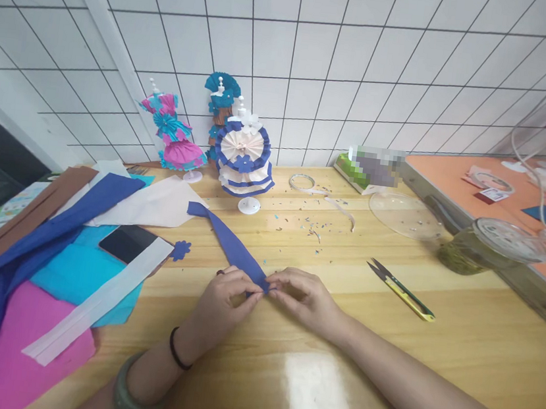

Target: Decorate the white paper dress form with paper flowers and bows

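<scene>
A blue crepe paper strip (235, 246) runs diagonally over the wooden table, its far end bent near the white paper. Both hands meet at its near end. My left hand (227, 302) is closed, thumb and index finger pinching the strip's tip. From the other side my right hand (306, 298) pinches the same end, fingertips almost touching the left ones. The fingers cover the small fold between them. Left of the strip lies a blue paper flower cutout (181, 251). Yellow-handled thread snips (404, 293) rest on the table to the right of my right hand.
Paper-dressed figures, one blue and white (246, 161) and one pink and teal (175, 129), stand by the tiled wall. Coloured crepe sheets (45, 336) and a phone (127, 244) lie left. A tape roll (301, 182), paper scraps, and a lidded jar (466, 248) are farther back.
</scene>
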`<state>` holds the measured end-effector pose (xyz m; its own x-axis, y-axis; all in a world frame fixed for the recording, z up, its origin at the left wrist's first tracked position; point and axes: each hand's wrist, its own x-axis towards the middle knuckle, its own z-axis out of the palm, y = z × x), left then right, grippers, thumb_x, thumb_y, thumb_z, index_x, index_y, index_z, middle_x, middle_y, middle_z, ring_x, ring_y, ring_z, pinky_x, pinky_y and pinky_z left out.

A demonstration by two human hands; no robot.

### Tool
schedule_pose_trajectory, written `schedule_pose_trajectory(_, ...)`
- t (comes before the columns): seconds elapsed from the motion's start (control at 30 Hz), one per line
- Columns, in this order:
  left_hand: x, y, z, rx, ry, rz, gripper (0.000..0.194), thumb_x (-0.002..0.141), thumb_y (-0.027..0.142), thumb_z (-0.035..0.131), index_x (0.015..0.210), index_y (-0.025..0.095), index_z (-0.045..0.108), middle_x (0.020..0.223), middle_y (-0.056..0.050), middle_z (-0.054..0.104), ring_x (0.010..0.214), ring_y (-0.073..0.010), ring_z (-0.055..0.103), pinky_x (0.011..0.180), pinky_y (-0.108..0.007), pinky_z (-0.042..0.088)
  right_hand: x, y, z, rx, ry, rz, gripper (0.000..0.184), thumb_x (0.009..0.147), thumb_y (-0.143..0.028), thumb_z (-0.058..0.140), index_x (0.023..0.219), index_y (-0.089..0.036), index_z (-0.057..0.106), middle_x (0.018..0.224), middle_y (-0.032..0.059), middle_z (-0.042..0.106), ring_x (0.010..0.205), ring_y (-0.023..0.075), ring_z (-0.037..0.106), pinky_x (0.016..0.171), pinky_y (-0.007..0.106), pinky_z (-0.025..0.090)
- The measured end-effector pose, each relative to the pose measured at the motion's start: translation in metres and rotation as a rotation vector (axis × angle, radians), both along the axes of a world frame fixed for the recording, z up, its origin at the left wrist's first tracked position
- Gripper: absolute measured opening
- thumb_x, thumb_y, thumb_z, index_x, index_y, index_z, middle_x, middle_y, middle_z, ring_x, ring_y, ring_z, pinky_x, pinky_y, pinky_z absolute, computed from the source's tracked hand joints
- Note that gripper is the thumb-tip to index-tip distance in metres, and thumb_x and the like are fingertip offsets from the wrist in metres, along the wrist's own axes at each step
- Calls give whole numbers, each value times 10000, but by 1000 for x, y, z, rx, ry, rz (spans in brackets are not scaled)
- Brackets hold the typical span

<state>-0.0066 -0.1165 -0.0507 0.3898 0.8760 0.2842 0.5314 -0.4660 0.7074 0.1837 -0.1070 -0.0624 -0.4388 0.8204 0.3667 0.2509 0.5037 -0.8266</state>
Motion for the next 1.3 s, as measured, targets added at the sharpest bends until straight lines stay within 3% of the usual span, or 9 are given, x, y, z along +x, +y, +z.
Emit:
schedule_pose_trajectory(0.2,0,3,-3,-14,-54,39,144,767,169,548,813,194,682,732,-38,683,687,-156,588,671,-293,449,1,1,1,-58,34,-26,128,816,-225,547,900,-182,634,845,68,666,780,156,619,725,288,494)
schedule_pose_trajectory(0.43,-1,1,0,-151,-70,121,161,744,175,561,876,183,651,747,-24,697,741,-160,615,739,-290,462,1,2,2,-152,20,-29,127,836,-233,509,850,-170,619,798,53,657,727,142,597,663,254,469)
schedule_pose_trajectory(0.6,0,1,1,-243,-135,130,146,765,189,516,854,174,631,761,-21,682,684,-134,603,661,-244,472,2,3,2,-134,10,-14,155,853,-222,479,830,-177,626,804,51,640,747,141,583,689,263,454)
schedule_pose_trajectory(0.8,-1,1,2,-214,-147,86,181,769,163,491,795,190,668,770,-23,668,717,-137,592,674,-247,465,0,2,5,-210,47,1,145,839,-230,504,850,-174,637,827,62,631,755,146,573,689,277,456)
schedule_pose_trajectory(0.97,0,2,-3,-218,-181,130,117,715,197,586,789,176,674,752,-33,669,667,-138,586,619,-243,477,-4,5,-5,-268,125,-39,147,778,-300,599,836,-170,634,772,41,627,661,124,554,608,255,465)
schedule_pose_trajectory(1.3,0,3,-9,-250,-212,213,102,686,223,642,767,183,690,787,-37,697,723,-155,631,681,-261,515,0,7,-7,-97,38,-38,155,803,-253,580,913,-206,678,833,69,663,764,158,609,699,301,495)
